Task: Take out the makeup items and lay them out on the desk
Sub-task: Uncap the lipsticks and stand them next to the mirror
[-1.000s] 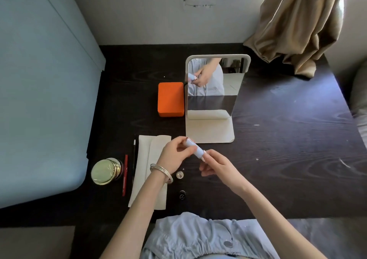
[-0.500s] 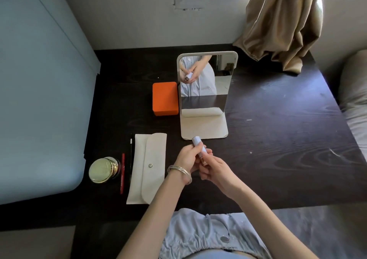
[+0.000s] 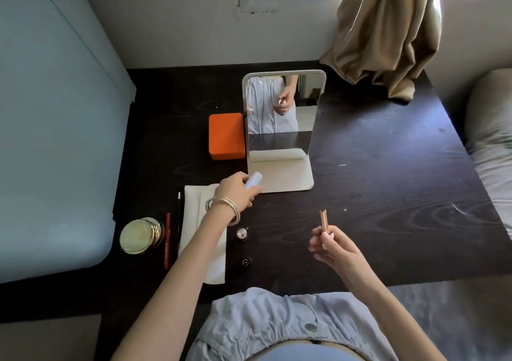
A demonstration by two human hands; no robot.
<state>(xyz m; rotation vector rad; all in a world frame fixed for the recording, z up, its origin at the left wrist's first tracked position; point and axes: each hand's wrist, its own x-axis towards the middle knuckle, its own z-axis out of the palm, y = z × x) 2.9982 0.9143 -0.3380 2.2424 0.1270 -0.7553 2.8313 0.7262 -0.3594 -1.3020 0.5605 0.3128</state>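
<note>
My left hand (image 3: 237,191), with bangles on the wrist, grips a pale lilac lipstick cap (image 3: 253,181) above the front of the mirror's base. My right hand (image 3: 331,247) holds the rose-gold lipstick tube (image 3: 323,220) upright over the dark desk (image 3: 388,194). The cream pouch (image 3: 206,238) lies flat under my left forearm. Left of it lie a black pencil (image 3: 179,211), a red pencil (image 3: 167,240) and a gold round jar (image 3: 141,236). Two small round items, one silver-topped (image 3: 241,233) and one black (image 3: 246,261), sit right of the pouch.
A standing mirror (image 3: 282,111) on a cream base (image 3: 288,179) is at the desk's middle, with an orange box (image 3: 226,136) on its left. A blue bed (image 3: 55,139) borders the left side. A tan curtain (image 3: 388,33) hangs at the back right.
Both hands held the closed lipstick together. Now the cap is off: my left hand has moved it left toward the mirror base, and my right hand has drawn the tube to the right.
</note>
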